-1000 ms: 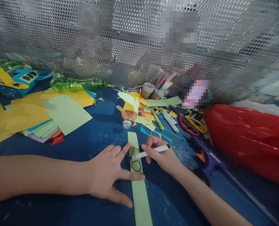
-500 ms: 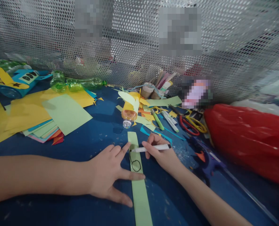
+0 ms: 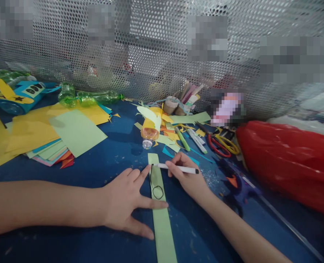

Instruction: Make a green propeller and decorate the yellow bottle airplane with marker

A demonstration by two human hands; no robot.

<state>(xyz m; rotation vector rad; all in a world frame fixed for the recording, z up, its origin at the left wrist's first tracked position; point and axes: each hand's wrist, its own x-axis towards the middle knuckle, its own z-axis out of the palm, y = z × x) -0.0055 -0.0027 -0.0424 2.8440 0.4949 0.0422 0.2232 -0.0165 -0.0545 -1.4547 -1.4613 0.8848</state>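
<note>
A long light-green paper strip [image 3: 163, 226] runs away from me on the blue table [image 3: 96, 244]. My left hand [image 3: 127, 201] lies flat with fingers spread, its fingertips pressing on the strip and its thumb at the left edge. My right hand [image 3: 186, 175] pinches a white marker [image 3: 178, 168] with a black end, its tip touching the strip near the far end. A black circle and a black line along the left side are drawn on the strip. Just beyond the strip lies a plastic bottle [image 3: 150, 133] wrapped in yellow paper with pale green wings.
Coloured paper sheets [image 3: 78, 133] and a blue bottle plane [image 3: 27, 91] lie at the left, green bottles [image 3: 99, 96] behind. Paper scraps, markers [image 3: 197, 140] and scissors [image 3: 219, 145] lie ahead right. A purple glue gun [image 3: 244, 188] and red bag [image 3: 288, 164] are at the right.
The marker tip has moved up the strip, away from me, and the black line along the left side has grown longer. My left hand has stayed in place.
</note>
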